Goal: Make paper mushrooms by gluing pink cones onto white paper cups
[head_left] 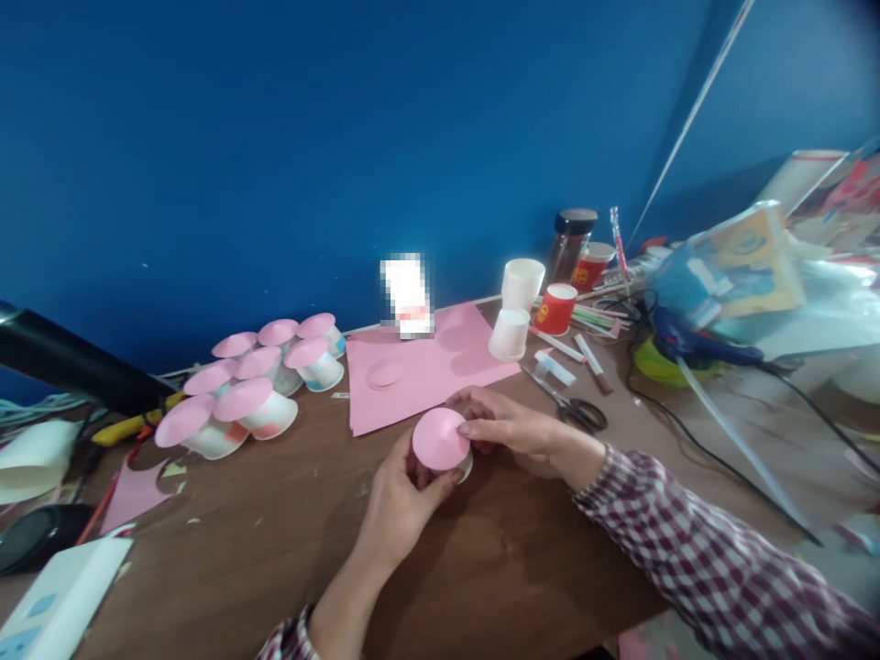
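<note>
A paper cup (466, 466) topped by a pink paper disc (437, 442) is between my hands above the brown table. My left hand (401, 500) wraps round the cup from the left and below, its fingers partly hidden. On the disc's right edge rests the thumb of my right hand (505, 429), with the other fingers curled behind it. Just beyond lie pink paper sheets (440, 357) with loose pink discs (385, 373) on them. Several cups with pink discs on top (251, 408) stand in a group at the left.
White cups (510, 334), a red cup (555, 310), a dark-lidded jar (572, 246), markers (592, 362) and scissors (581, 412) are at the right, beside a blue glue gun (701, 339) with its cable. Pink scrap (134, 495) and a black tube (82, 357) are left.
</note>
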`<action>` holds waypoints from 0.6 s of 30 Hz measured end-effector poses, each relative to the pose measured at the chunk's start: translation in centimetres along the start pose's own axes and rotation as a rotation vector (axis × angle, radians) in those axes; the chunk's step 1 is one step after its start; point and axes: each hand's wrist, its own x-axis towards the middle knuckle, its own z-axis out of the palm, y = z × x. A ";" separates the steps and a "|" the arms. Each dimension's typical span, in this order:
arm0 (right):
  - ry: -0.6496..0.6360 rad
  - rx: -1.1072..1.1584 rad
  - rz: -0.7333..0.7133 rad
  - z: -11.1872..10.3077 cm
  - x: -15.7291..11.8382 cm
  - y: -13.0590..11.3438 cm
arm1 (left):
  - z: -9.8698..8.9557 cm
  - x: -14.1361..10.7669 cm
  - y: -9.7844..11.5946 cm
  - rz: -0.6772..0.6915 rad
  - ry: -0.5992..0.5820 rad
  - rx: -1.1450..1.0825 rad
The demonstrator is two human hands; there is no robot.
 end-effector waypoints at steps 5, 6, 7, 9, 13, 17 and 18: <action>0.015 0.005 0.021 0.0 0.0 -0.1 | 0.0 0.0 0.0 0.007 0.003 0.016; 0.013 0.005 0.023 0.0 0.0 -0.2 | 0.0 0.0 0.0 0.003 -0.002 0.017; 0.004 0.003 0.022 0.0 0.0 -0.2 | 0.0 0.0 0.0 -0.002 -0.005 0.016; -0.019 -0.001 0.016 -0.1 0.0 -0.2 | 0.0 0.0 -0.1 -0.007 -0.008 0.012; -0.034 0.004 0.018 -0.2 0.0 0.0 | 0.0 0.0 -0.1 -0.002 -0.006 0.011; -0.042 -0.003 0.019 -0.3 0.0 0.1 | 0.0 0.0 -0.2 -0.003 -0.009 0.022; -0.036 -0.009 0.019 -0.3 0.0 0.0 | 0.0 0.0 -0.2 -0.006 -0.007 0.023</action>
